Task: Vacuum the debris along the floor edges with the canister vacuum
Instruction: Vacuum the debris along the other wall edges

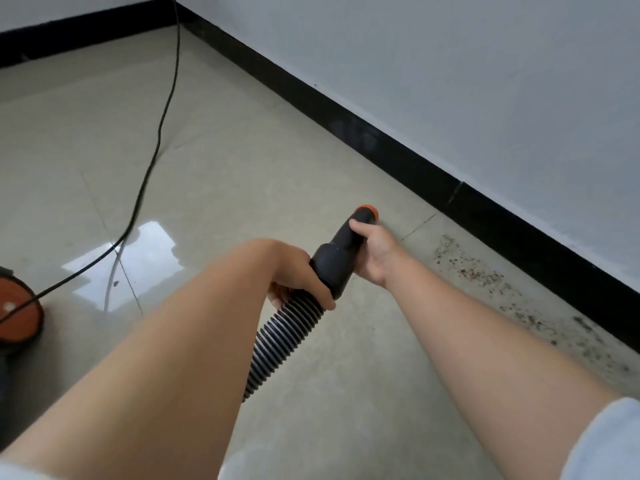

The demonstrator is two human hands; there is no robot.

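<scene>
Both hands grip the vacuum's wand end above a glossy beige tiled floor (pixel 242 140). The left hand (pixel 298 275) is wrapped around the ribbed black hose (pixel 280 341) where it joins the black nozzle handle (pixel 341 258); the right hand (pixel 372 252) is clamped on that handle nearer its orange tip (pixel 367 208), which points toward the black baseboard (pixel 398 150). Debris (pixel 485 275) — a band of dark and reddish specks — lies along the floor edge beside the baseboard, right of the tip. The canister vacuum (pixel 19 313), orange-topped, sits at the left edge, its black power cord (pixel 162 126) trailing toward the room corner.
</scene>
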